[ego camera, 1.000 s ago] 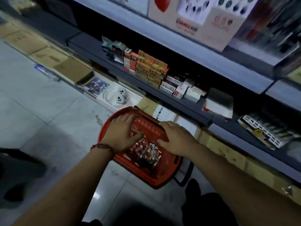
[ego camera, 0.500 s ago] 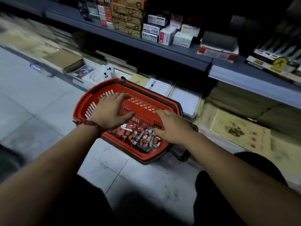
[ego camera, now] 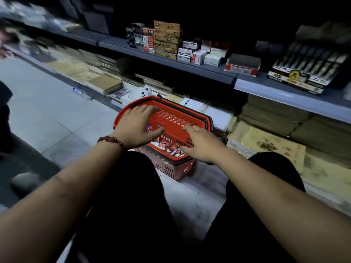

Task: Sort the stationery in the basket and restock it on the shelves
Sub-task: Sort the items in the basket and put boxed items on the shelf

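A person is crouching lower over the red slatted plastic basket [ego camera: 176, 120], now sitting at the tiled floor's [ego camera: 57, 120] edge beneath the grey metal shelf [ego camera: 190, 67], with the left hand [ego camera: 138, 128] and right hand [ego camera: 201, 143] spreading wide, empty fingers above its small red-and-white packs [ego camera: 171, 149], suggesting sorting is starting.

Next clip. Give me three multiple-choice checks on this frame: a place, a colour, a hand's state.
1. Where does the red plastic basket stand? A. on a shelf B. on the tiled floor C. on a lap
2. The beaded bracelet on the left wrist is: A. blue B. green C. dark red
3. The left hand is: A. open, fingers spread B. a fist C. pinching a box
Key: 1 B, tiles lie under it; 2 C, the beads show red; 3 A, straight fingers hold nothing.
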Demonstrator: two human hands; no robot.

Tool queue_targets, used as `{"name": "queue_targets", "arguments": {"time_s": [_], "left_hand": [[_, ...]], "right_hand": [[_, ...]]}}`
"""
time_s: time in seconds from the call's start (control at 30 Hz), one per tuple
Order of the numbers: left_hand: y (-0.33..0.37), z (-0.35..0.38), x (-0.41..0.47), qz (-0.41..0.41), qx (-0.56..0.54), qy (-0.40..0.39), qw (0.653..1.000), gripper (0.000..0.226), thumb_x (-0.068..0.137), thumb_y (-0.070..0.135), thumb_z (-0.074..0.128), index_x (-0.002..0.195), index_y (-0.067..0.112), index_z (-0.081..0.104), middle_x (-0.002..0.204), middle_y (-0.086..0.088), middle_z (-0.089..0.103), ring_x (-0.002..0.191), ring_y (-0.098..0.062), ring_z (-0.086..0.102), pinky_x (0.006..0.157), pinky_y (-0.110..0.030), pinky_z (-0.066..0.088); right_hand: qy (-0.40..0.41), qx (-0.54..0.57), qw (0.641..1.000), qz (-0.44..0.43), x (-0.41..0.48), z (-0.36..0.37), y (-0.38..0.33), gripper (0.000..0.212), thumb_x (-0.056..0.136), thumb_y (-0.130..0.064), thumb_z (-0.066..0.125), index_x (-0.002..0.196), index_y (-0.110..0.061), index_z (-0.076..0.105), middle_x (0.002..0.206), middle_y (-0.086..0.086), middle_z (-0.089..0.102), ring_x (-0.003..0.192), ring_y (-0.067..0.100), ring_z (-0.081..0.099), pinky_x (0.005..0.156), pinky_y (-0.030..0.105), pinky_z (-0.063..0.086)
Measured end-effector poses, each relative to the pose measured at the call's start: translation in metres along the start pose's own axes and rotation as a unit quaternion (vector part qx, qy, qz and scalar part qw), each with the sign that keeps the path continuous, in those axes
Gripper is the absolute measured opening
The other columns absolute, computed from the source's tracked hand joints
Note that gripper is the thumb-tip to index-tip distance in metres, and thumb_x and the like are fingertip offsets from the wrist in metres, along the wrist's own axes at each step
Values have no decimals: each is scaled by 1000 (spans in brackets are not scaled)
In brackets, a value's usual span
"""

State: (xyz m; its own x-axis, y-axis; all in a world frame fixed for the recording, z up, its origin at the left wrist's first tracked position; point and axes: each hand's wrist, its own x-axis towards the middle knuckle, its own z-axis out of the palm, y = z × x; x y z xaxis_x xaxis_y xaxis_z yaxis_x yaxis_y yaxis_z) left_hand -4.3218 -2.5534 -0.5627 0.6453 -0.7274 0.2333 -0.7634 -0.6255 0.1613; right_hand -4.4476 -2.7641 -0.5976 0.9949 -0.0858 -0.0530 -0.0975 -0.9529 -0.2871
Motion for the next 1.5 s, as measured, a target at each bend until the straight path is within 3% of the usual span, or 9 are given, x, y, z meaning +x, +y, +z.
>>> {"name": "queue_targets", "arguments": {"time_s": [0.53,0.7,0.8,0.93,1.07,1.23,1.3,1.37,1.5], "left_hand": [[-68,108,32,-16,-20,-93,995,69,86,66,58,140,24,46,137,0,57,124,-25,54,107,-45,42],[-78,132,23,-1,-40,-147,988,69,87,69,54,139,25,48,135,3,59,121,-22,57,106,-42,43],[-86,142,13,15,-55,-172,984,64,88,72,52,132,26,55,126,5,64,112,-19,60,102,-39,46],[-97,150,5,22,-48,-180,982,67,88,76,43,126,24,62,120,5,67,107,-20,62,98,-42,50],[-100,152,5,21,-60,-195,979,69,88,80,38,123,26,65,113,7,70,101,-17,65,93,-44,54],[-88,162,-6,47,-41,-226,972,79,82,86,30,133,33,59,121,7,68,107,-18,65,95,-41,53],[-81,165,-8,49,-43,-218,974,82,81,88,27,132,34,60,120,8,68,106,-18,66,91,-39,55],[-71,165,-10,59,-47,-215,974,77,82,87,31,130,36,61,119,9,69,104,-16,66,87,-37,55],[-50,165,-17,75,-23,-220,972,62,80,82,51,118,36,68,102,13,72,90,-12,67,74,-32,55]], "right_hand": [[-126,44,991,-3,79,111,11,83,89,-57,65,154,-18,31,150,6,46,130,29,51,102,42,48],[-141,50,989,2,81,133,16,67,92,-52,64,150,-28,40,141,3,58,124,29,58,96,45,52],[-134,65,989,8,79,137,21,59,91,-52,61,146,-34,47,134,-1,64,117,28,62,91,43,54],[-155,75,985,20,72,129,37,66,90,-49,69,150,-33,47,146,1,56,130,26,56,107,37,47],[-196,87,976,28,59,109,63,69,79,-45,82,142,-38,55,145,-6,57,130,16,56,109,34,45],[-227,76,970,45,47,94,82,64,76,-32,85,135,-36,60,136,-6,61,110,11,57,89,23,44],[-217,79,972,46,46,100,77,63,81,-35,81,139,-31,57,139,-2,60,115,15,58,92,24,44],[-202,90,974,42,44,108,68,63,85,-40,78,144,-30,55,143,-1,59,122,20,58,100,29,47],[-198,66,978,7,42,107,59,50,81,-28,79,129,-29,68,126,0,69,110,21,63,92,31,51]]}}
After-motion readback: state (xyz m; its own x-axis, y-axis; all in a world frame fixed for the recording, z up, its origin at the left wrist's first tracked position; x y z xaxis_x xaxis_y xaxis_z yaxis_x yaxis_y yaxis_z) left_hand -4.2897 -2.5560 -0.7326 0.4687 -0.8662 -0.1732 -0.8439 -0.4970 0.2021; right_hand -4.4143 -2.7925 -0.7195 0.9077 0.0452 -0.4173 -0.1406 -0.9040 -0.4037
